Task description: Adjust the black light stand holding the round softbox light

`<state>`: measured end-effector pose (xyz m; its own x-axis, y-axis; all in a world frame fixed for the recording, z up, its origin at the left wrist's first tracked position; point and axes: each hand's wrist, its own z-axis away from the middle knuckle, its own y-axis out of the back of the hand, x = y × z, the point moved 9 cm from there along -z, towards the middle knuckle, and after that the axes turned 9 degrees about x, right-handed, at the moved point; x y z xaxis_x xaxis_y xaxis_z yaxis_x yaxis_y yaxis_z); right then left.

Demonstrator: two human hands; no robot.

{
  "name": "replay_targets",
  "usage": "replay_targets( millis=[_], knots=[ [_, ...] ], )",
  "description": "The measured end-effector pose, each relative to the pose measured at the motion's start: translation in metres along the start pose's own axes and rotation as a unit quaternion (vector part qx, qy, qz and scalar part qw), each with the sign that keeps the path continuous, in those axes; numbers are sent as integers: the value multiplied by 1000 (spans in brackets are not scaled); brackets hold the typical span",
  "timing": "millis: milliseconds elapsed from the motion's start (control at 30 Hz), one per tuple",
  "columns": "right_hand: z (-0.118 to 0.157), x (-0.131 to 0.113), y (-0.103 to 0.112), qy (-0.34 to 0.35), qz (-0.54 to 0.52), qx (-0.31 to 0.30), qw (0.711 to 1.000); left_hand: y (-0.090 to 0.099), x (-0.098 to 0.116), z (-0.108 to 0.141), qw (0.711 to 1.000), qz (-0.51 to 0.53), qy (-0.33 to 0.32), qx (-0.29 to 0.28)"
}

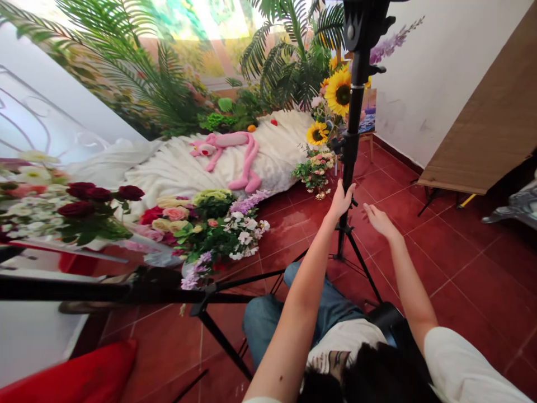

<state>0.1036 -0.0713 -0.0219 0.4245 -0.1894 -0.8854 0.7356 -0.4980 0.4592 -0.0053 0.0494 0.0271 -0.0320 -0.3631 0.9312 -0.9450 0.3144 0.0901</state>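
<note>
A black tripod stand (353, 120) rises upright in front of me, with clamp knobs along its pole and legs spread on the floor. My left hand (342, 200) is closed around the lower part of the pole, just above the legs. Part of its grip is hidden. To the right of the pole, my right hand (378, 219) hovers with its fingers stretched out and nothing in them. It is near a small knob (353, 201) on the stand and apart from it. The top of the stand runs out of view.
A pink plush toy (235, 143) lies on a white cloth (168, 173) among flowers and palms. Sunflowers (338, 92) stand behind the pole. Another black stand (168, 292) crosses the lower left. A brown board (474, 123) leans at the right above red floor tiles (453, 240).
</note>
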Motion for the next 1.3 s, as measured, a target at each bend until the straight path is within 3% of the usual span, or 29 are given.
replay_targets(
  millis=[100, 233, 333, 433, 533, 700, 900, 1000, 1133, 1300],
  knots=[
    [7, -14, 14, 70, 56, 5, 996, 1, -2, 0, 1000, -4, 5, 4],
    [8, -47, 6, 144, 105, -9, 984, 0, -3, -1, 1000, -3, 5, 1],
    [1, -66, 0, 175, 200, 15, 964, 0, -4, -2, 1000, -6, 9, 1],
    [-5, -78, -1, 208, 279, 21, 937, 1, -4, -3, 1000, -2, 10, -2],
    [-11, -80, -6, 239, 312, -19, 919, 0, -3, -2, 1000, 2, 27, -16],
    [-31, -74, -16, 245, 341, -70, 905, 2, 1, -2, 999, 11, 37, -26],
    [-45, -74, -27, 192, 382, -125, 895, 1, 0, -3, 998, 31, 30, -35],
    [-45, -65, -30, 145, 319, -171, 921, 1, -2, -3, 999, 20, 31, -33],
    [-40, -51, -42, 82, 103, -213, 968, 1, -3, -3, 999, 12, 27, -31],
    [-37, -35, -52, 18, -123, -166, 978, 1, -4, -4, 999, 13, 24, -24]
  ],
)
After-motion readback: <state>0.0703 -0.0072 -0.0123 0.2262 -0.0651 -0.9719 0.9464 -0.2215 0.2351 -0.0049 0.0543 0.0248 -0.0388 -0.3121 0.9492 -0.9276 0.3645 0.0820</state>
